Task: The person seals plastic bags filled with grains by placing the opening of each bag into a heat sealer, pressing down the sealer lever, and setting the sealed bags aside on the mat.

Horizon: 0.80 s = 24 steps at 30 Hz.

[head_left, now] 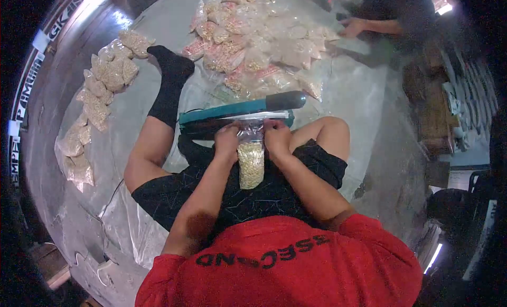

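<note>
A clear plastic bag of pale beans or nuts (251,164) lies over my lap, its filled end toward me. My left hand (227,138) pinches the bag's top corner on the left. On the right, my right hand (277,137) grips the opposite corner. Between them the bag's upper part is stretched flat. The bag's top edge reaches the teal bag sealer (224,112), whose dark-handled arm lies across just beyond my fingers. Whether the edge sits inside the sealer's jaws I cannot tell.
A large pile of filled bags (253,43) lies ahead on the plastic sheet (142,101). A row of filled bags (96,103) curves along the left. At upper right, another person's hand (353,27) is near the pile. A cable (108,201) runs on the left.
</note>
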Available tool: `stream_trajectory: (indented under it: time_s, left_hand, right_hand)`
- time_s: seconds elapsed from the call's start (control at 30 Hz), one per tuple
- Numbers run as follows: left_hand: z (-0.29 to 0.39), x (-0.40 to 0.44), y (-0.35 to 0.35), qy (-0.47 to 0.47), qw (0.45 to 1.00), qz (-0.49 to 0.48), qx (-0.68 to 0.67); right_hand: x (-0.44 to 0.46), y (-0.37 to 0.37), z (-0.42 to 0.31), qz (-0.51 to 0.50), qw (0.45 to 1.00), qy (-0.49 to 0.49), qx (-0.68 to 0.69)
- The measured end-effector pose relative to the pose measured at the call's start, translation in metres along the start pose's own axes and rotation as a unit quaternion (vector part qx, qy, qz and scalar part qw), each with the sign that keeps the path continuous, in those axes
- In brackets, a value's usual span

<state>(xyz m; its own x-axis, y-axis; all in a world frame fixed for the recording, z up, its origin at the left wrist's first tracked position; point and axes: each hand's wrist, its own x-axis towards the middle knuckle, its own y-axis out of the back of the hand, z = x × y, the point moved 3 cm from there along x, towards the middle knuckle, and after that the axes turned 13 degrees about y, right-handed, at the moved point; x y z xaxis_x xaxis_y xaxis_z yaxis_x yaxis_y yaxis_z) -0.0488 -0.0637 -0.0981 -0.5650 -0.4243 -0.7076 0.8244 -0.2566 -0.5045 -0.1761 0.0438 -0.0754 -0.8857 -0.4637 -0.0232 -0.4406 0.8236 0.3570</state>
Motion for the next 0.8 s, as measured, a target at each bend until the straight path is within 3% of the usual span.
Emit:
stream_trajectory:
  time_s: [0.2,0.27,0.3,0.33,0.4,0.43,0.5,0.53,0.6,0.7,0.73,0.8]
  left_hand:
    - [0.001,-0.008,-0.002,-0.041,0.998,0.038,-0.013]
    - [0.001,-0.009,-0.004,-0.006,0.999,0.025,-0.045]
    - [0.001,-0.008,-0.003,-0.007,0.999,0.025,-0.047]
    - [-0.001,-0.006,-0.002,-0.010,0.998,0.019,-0.053]
    - [-0.005,-0.003,0.001,-0.011,0.998,0.014,-0.060]
    - [-0.005,-0.003,0.002,-0.021,0.998,0.011,-0.057]
    - [-0.005,-0.002,0.004,-0.029,0.998,0.007,-0.053]
    - [-0.005,-0.002,0.004,-0.020,0.998,-0.005,-0.060]
    - [-0.006,0.002,0.004,-0.012,0.998,-0.018,-0.066]
    - [-0.007,0.005,0.009,-0.012,0.998,-0.002,-0.056]
    - [-0.006,0.002,0.007,-0.027,0.999,0.011,-0.035]
    - [-0.003,-0.005,0.004,-0.043,0.998,0.041,-0.018]
  right_hand:
    - [-0.004,0.011,-0.023,-0.044,0.997,-0.011,-0.065]
    - [-0.004,0.015,0.007,0.023,0.997,0.046,-0.057]
    - [-0.011,0.017,0.007,0.042,0.996,0.010,0.084]
    - [-0.016,0.024,-0.007,0.040,0.996,0.011,0.084]
    - [-0.020,0.052,-0.045,0.125,0.984,0.123,0.012]
    - [-0.015,0.061,-0.059,0.125,0.984,0.123,0.011]
    - [0.002,0.077,-0.098,0.154,0.948,0.279,0.008]
    - [0.010,0.084,-0.124,0.156,0.948,0.279,0.007]
    - [0.024,0.085,-0.177,0.063,0.886,0.442,-0.123]
    - [0.044,0.067,-0.186,-0.003,0.835,0.504,-0.220]
    - [0.046,0.064,-0.183,-0.004,0.834,0.507,-0.218]
    - [0.055,0.052,-0.163,-0.120,0.841,0.433,-0.301]
